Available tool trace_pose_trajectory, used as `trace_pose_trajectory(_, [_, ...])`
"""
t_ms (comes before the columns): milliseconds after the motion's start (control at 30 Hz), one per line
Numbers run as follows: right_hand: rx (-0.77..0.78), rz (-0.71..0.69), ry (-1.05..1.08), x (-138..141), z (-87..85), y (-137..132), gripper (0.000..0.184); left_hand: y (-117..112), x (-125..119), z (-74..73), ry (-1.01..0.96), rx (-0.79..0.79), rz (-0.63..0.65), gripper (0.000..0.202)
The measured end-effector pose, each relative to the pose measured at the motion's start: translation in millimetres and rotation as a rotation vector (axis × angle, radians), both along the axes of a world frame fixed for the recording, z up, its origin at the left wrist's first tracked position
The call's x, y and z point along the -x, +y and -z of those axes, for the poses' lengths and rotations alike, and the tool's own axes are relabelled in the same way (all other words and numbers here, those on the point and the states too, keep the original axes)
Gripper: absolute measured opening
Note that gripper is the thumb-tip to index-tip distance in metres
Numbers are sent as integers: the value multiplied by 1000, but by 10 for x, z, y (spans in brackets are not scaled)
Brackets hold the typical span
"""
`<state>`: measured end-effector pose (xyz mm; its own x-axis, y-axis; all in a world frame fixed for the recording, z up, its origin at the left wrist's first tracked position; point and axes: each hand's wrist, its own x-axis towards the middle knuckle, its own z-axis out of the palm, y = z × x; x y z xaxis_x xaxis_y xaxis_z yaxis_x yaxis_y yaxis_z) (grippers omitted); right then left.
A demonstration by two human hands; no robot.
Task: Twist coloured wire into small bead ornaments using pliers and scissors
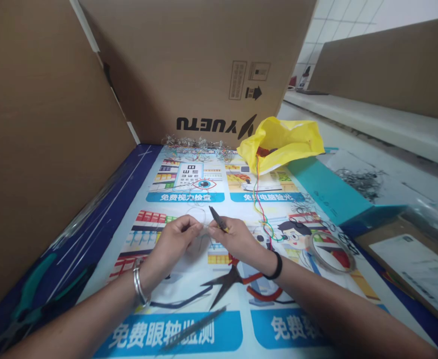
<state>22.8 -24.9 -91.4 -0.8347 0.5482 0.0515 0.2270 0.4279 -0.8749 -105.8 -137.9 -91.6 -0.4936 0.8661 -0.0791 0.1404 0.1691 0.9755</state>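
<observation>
Above the middle of the printed mat, my left hand (179,239) is closed, thumb against fingertips, on a thin wire (203,213) that curves up in a faint loop. My right hand (237,239) faces it, almost touching, wrapped around small pliers (216,217) with dark jaws pointing up and left and a bit of yellow handle showing. Its thumb and finger also meet near the wire's end; whether they pinch it I cannot tell. Below the hands lie scissors (224,285) with red-orange handles, their blades spread.
Tall cardboard (204,65) walls the back and left. A yellow bag (294,142) spills coloured cords (258,194). Tangled wire (200,145) lies at the back. To the right are a tape roll (348,264) and a teal box (324,189); green-handled pliers (32,299) lie lower left.
</observation>
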Motion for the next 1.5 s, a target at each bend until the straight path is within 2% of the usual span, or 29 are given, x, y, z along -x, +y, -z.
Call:
trace_pose_trajectory(533, [-58,19,-44,21,46,-29,19,15,-35,61,-78,-17,7,26])
trace_pose_trajectory(700, [-82,18,-63,28,52,-40,20,14,-36,40,-33,9,16,26])
trace_pose_trajectory(833, [-118,-41,-56,-1,-8,16,20,4,27,-31,28,16,17,25])
trace_pose_trajectory(900, [-218,-43,-93,-37,-70,95,22,-4,95,-79,40,16,-4,25])
trace_pose_trajectory(1067, [-717,70,-483,-118,-184,319,33,-16,335,-128,81,-4,-152,26])
trace_pose_trajectory(1167, [-917,59,-629,-125,-179,367,30,-8,454,-105,47,-20,-190,26])
trace_pose_trajectory(1300, [-1030,33,-683,-97,-162,344,19,10,504,-83,-10,-37,-222,25])
trace_pose_trajectory(1500, [-1099,27,-689,-15,-168,315,23,15,462,-64,9,-84,-202,26])
